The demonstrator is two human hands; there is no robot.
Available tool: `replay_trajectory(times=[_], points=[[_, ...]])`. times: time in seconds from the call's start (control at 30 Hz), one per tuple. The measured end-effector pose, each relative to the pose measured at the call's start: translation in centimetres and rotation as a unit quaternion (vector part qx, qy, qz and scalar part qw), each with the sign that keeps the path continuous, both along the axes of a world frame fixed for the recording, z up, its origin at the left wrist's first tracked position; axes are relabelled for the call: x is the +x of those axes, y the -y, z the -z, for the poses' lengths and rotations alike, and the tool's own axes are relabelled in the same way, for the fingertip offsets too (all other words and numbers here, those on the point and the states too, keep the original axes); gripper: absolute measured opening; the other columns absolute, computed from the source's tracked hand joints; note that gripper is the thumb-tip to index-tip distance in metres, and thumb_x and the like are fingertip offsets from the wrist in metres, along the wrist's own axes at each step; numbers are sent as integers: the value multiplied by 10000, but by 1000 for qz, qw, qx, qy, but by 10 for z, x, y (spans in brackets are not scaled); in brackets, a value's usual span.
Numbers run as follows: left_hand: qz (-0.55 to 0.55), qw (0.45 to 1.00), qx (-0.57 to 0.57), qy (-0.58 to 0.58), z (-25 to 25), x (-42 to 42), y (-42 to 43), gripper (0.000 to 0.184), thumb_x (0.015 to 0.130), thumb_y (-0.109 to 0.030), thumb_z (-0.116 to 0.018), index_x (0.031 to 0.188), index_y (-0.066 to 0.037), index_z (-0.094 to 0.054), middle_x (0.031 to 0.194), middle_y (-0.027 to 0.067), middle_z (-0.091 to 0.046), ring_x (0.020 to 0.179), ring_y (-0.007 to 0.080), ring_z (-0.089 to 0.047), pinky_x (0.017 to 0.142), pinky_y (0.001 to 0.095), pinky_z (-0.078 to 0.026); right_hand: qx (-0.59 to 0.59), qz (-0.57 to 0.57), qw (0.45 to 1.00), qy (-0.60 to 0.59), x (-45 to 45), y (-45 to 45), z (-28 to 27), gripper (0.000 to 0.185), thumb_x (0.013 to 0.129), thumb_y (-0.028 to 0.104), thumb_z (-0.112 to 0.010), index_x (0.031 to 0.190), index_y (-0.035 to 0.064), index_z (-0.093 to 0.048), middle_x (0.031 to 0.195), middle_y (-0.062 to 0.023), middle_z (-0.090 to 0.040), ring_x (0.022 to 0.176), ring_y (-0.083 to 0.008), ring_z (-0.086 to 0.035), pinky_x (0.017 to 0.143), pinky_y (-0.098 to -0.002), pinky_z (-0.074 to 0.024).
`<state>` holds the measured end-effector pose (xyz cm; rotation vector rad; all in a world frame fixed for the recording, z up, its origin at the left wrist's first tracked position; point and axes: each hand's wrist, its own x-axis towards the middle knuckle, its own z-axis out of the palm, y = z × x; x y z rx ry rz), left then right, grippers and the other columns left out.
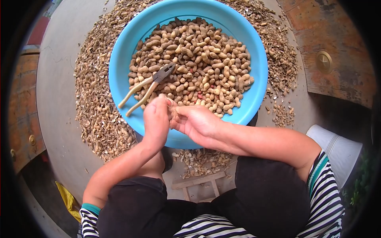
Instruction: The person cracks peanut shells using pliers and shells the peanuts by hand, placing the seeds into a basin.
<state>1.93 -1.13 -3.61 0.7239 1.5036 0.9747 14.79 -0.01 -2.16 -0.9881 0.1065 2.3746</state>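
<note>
A wide blue basin (260, 79) holds a heap of unshelled peanuts (198, 51), with a few red kernels among them. Pliers with pale yellow handles (152, 84) lie at the basin's left side, jaws on the peanuts and handles toward the rim. Over the near part of the basin, my left hand (156, 119) and my right hand (196, 123) meet with fingers pinched together. What lies between their fingertips is too small and covered to make out; it may be a bit of shell.
Peanut shells (97, 95) are spread on the floor around the basin. Wooden furniture (329, 43) stands at the right and left. A white bucket (335, 150) is by my right elbow, a yellow bag (68, 200) at lower left, a wooden frame (200, 180) between my legs.
</note>
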Motion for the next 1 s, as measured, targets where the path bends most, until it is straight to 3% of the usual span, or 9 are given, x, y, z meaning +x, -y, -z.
replay_trajectory(times=[0.07,0.13,0.2,0.23,0.47,0.53,0.8,1.0], points=[[-52,995,-39,70,-2,-16,-9,307,1001,-246,-389,783,-62,-506,558,-29,-423,444,37,-353,399,220,-367,-16,36,997,60,1,2,2,130,940,94,-470,886,3,-545,809,-55,-540,734,-143,-536,704,-299,-522],[-35,997,-40,61,-10,-13,-9,292,999,-243,-394,790,-63,-490,549,-30,-395,426,44,-336,385,233,-403,-17,61,996,70,8,-3,5,107,918,45,-462,876,-26,-530,805,-83,-537,755,-177,-557,738,-329,-533],[20,998,-35,40,-14,-10,-7,305,1005,-265,-401,785,-74,-490,572,-50,-375,455,42,-313,406,217,-338,13,12,998,53,13,-6,6,122,930,39,-458,963,-11,-565,925,-76,-604,824,-148,-591,799,-295,-516],[22,997,-30,61,-12,-12,-8,316,1004,-287,-417,790,-68,-493,596,-38,-391,468,47,-334,416,215,-351,1,25,998,66,12,-7,3,109,912,28,-452,909,-51,-527,853,-103,-567,789,-188,-579,773,-343,-536],[62,982,-69,167,-11,-10,-5,298,1002,-263,-430,824,-44,-524,670,13,-520,516,63,-474,452,206,-431,64,-48,995,53,21,-6,9,202,901,1,-410,1043,-68,-536,910,-114,-595,833,-179,-598,808,-299,-514],[65,984,-70,150,-11,-13,-4,287,999,-260,-439,833,-46,-533,681,12,-526,527,62,-480,464,208,-435,66,-58,995,56,23,-7,7,218,911,15,-423,1082,-71,-528,912,-100,-595,842,-168,-598,809,-279,-505],[114,990,-44,72,-2,-15,-3,210,966,-203,-505,865,-46,-599,731,-16,-552,620,42,-491,531,190,-413,79,-83,993,20,27,-6,12,150,916,154,-597,988,23,-614,905,-18,-607,830,-97,-581,808,-251,-508],[139,985,-48,87,-6,-18,-4,212,956,-229,-533,916,-40,-620,761,-22,-557,627,40,-487,557,193,-413,94,-106,990,4,29,-7,15,161,913,190,-599,951,34,-608,883,-7,-588,839,-99,-549,799,-265,-477]])
